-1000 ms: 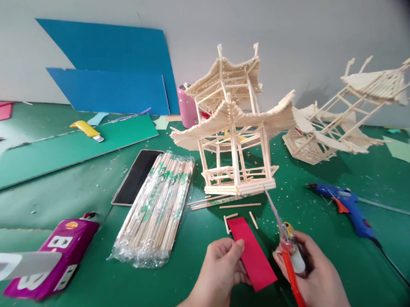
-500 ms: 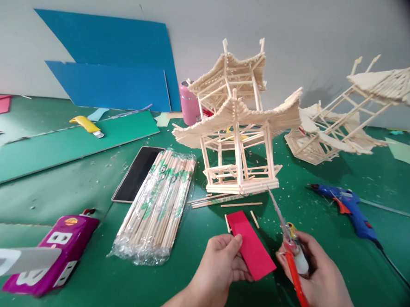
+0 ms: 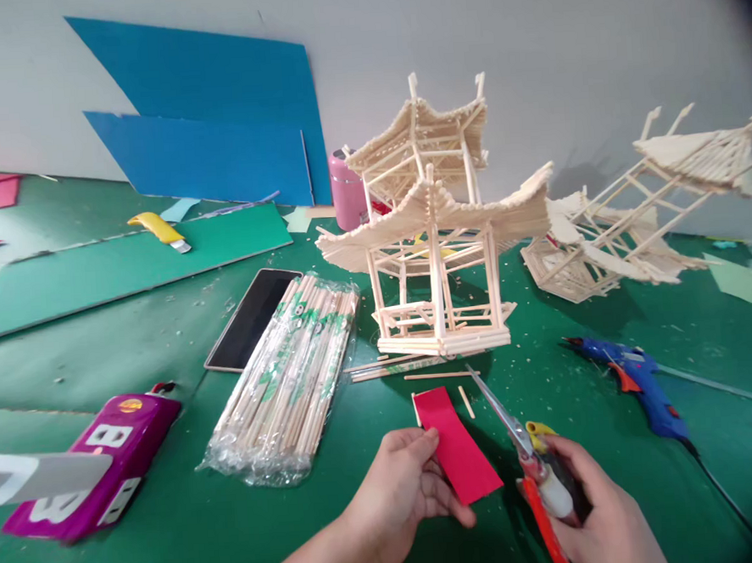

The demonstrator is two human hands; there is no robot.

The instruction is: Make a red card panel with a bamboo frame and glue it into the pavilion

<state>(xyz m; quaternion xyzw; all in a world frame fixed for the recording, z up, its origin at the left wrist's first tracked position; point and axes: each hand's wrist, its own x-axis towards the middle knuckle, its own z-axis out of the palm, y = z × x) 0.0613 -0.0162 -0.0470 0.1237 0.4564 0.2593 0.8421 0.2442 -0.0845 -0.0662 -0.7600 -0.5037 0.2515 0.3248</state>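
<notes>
Red card strip in my left hand, scissors in my right, both low over the green tabletop [image 3: 131, 347].

My left hand [image 3: 398, 492] pinches the near edge of the red strip [image 3: 455, 445] between thumb and fingers; the strip lies angled away from me, its far end close to loose sticks [image 3: 442, 374] on the tabletop. My right hand [image 3: 591, 515] is closed round the orange-handled scissors [image 3: 519, 438], blades nearly together and pointing up-left, tip just beside the strip's right edge. The stick pagoda [image 3: 433, 227] stands upright just beyond the strip. A wrapped stick bundle [image 3: 289, 376] lies to its left, beside a phone [image 3: 254, 317]. A blue glue gun [image 3: 633, 376] lies right of the scissors, well apart. A second pagoda [image 3: 633, 215] lies tipped near the wall.
</notes>
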